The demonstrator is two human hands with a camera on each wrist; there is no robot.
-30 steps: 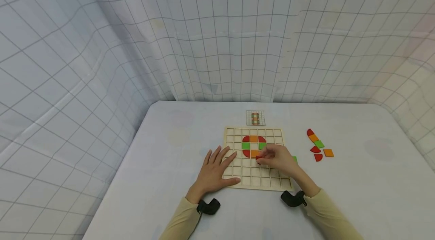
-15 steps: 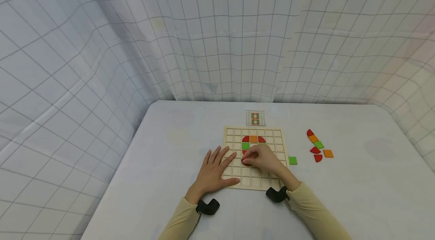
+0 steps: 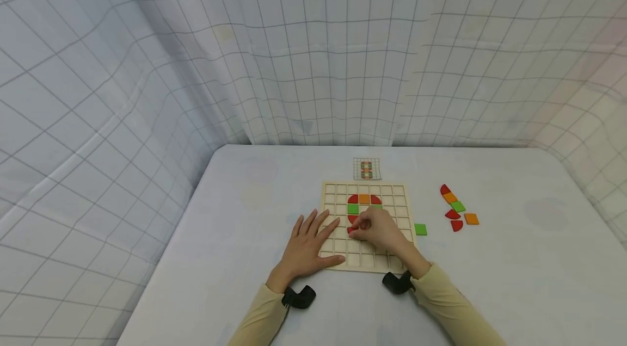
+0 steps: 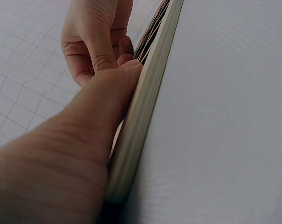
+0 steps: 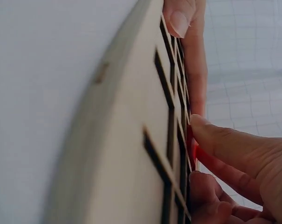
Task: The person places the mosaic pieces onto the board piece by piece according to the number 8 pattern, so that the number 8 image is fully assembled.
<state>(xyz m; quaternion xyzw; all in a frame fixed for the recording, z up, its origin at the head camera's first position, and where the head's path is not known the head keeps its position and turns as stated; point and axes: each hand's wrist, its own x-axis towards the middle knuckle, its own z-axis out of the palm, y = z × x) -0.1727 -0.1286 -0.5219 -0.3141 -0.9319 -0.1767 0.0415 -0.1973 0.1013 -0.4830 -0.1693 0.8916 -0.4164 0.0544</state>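
Note:
A wooden grid board [image 3: 343,259] lies on the table, with red, orange and green tiles set in its upper middle cells. My right hand [image 3: 379,230] pinches a red tile [image 3: 350,230] between thumb and fingers, at a cell just below the placed red quarter-round tile [image 3: 352,218]. In the right wrist view the red tile [image 5: 191,140] shows at the board's surface under the thumb. My left hand [image 3: 306,245] rests with spread fingers on the board's left edge. The right hand covers part of the tile pattern.
Behind the board lies a small pattern card [image 3: 367,169]. A green square tile [image 3: 420,229] is by the board's right edge. Farther right lie several loose tiles, among them an orange square [image 3: 472,219] and a red quarter-round [image 3: 456,225]. Grid-lined white curtains surround the white table [image 3: 235,188].
Over the last second my right hand has moved left across the board with the red tile, to a cell in a column farther left. The left hand has stayed in place.

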